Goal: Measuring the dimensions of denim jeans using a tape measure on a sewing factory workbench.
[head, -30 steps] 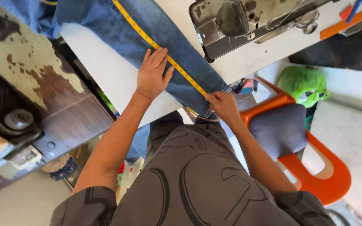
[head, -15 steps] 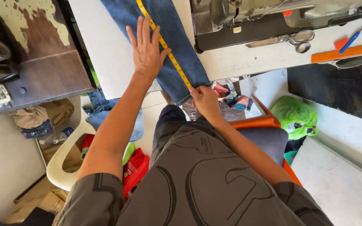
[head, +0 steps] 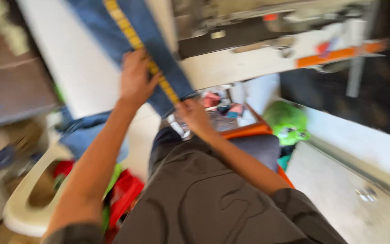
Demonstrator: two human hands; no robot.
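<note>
A pair of blue jeans (head: pixel 159 68) lay flat on the white counter (head: pixel 77 77) in the upper middle of the frame, one denim leg running down toward the counter's near edge. A yellow measuring tape (head: pixel 134 40) ran along the leg from the top of the frame down to the hem.

The left hand (head: pixel 134 81) rested palm down on the denim at the upper centre, its fingers (head: pixel 152 81) lying over the tape and pressing it to the cloth; blur hid whether they were spread or together. The right hand (head: pixel 192 115), just below the hem near the centre, had its fingers (head: pixel 181 105) pinched together on the tape's lower end, right at the edge of the denim.

The denim looked thick and matte, the tape thin, flat and marked in dark ticks. The counter was smooth and pale. Behind it, at the upper right, stood a grey metal sewing machine (head: pixel 258 22), smeared by motion. Below the counter sat a cream plastic chair (head: pixel 28 199) at lower left, an orange stool (head: pixel 249 135) with a dark cushion right of centre, and a bright green bag (head: pixel 287 122) beside it.
</note>
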